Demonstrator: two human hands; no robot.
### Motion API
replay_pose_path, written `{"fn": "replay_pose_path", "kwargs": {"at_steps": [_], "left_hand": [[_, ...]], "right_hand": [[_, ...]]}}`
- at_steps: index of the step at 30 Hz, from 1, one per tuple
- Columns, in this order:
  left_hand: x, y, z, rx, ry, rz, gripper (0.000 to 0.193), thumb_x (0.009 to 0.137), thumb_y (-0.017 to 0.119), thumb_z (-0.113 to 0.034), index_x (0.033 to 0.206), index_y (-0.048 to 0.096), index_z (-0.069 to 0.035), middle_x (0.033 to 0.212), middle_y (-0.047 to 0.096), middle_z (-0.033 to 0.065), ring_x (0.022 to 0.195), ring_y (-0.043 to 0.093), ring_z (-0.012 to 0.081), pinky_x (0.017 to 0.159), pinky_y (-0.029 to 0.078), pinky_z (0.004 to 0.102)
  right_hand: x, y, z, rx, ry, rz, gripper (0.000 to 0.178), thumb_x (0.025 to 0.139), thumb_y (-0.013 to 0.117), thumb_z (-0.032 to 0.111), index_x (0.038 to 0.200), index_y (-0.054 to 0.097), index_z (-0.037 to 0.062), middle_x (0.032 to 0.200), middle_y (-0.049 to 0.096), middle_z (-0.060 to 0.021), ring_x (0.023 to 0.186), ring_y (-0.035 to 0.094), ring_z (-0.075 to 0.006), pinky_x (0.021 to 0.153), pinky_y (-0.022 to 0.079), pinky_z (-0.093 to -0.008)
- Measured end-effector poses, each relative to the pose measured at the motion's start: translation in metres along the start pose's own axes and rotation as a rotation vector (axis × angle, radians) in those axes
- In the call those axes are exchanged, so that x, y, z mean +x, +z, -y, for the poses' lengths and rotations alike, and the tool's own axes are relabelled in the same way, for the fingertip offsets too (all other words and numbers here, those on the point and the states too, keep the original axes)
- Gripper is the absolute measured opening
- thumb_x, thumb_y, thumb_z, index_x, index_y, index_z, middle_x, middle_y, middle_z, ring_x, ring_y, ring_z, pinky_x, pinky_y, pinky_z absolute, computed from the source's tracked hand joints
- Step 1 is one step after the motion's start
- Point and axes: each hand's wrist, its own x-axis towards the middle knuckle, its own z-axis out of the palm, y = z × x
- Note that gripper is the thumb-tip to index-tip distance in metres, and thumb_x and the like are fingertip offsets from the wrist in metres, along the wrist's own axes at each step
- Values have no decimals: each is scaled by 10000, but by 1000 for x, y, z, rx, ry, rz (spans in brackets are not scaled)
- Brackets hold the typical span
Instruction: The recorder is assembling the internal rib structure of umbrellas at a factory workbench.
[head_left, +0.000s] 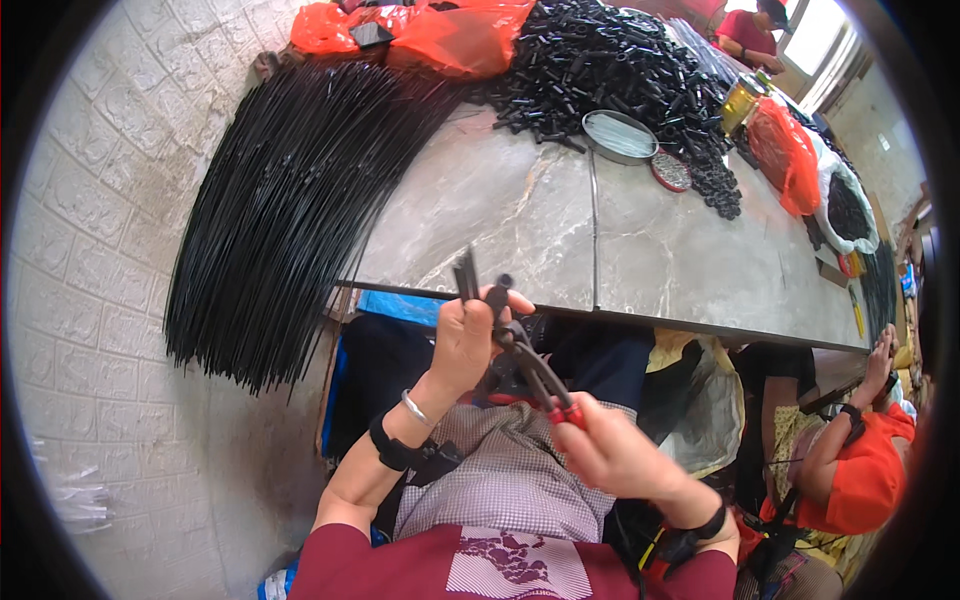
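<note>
My left hand (466, 340) is closed around some black strips (466, 274), which stick up past the fingers in front of the table edge. A short black tube (501, 288) rises beside them at the fingertips. My right hand (612, 448) is wrapped round the red grips of a pair of pliers (540, 370). The pliers' head lies right against the left fingers and the lower end of the tube; whether the jaws bite on it is hidden. Both hands are above my lap, over a checked apron (505, 465).
A grey marble-patterned table (480, 195) carries long black rods (290, 200), overhanging its left end, and a heap of short black tubes (610, 65). An oval tin (620, 137), a small round red dish (671, 171) and orange bags (460, 40) stand there. Co-workers (850, 460) sit at right and far right.
</note>
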Motion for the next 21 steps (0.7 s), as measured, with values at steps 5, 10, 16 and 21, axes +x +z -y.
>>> {"fn": "replay_pose_path", "kwargs": {"at_steps": [5,10,16,21], "left_hand": [[11,0,-4,3,-47,-134,878,840,374,-728,1103,566,87,518,405,-54,434,361,14,403,268,169],[-3,-20,-11,100,107,-220,826,871,374,-692,1088,548,86,487,370,-53,421,332,29,399,254,185],[-24,-19,-22,25,67,-152,853,827,305,-761,1028,546,32,489,359,-37,413,324,56,398,272,212],[-25,-13,-22,32,131,-146,838,822,297,-766,978,558,14,478,367,-33,396,325,64,386,282,218]], "right_hand": [[18,2,-14,-246,-305,-247,356,909,518,110,1215,424,-45,983,569,-266,862,602,-419,713,490,-470],[31,-74,-28,-923,-79,-822,421,883,579,168,1240,467,-25,980,537,-202,862,589,-385,734,502,-450],[53,-134,-80,-1069,225,-961,496,876,595,219,1282,457,-32,1168,512,-186,1112,500,-325,901,442,-440],[98,-99,-58,-1109,-274,-811,592,894,571,328,1354,410,-9,1411,395,-186,1343,321,-327,1103,209,-497]]}}
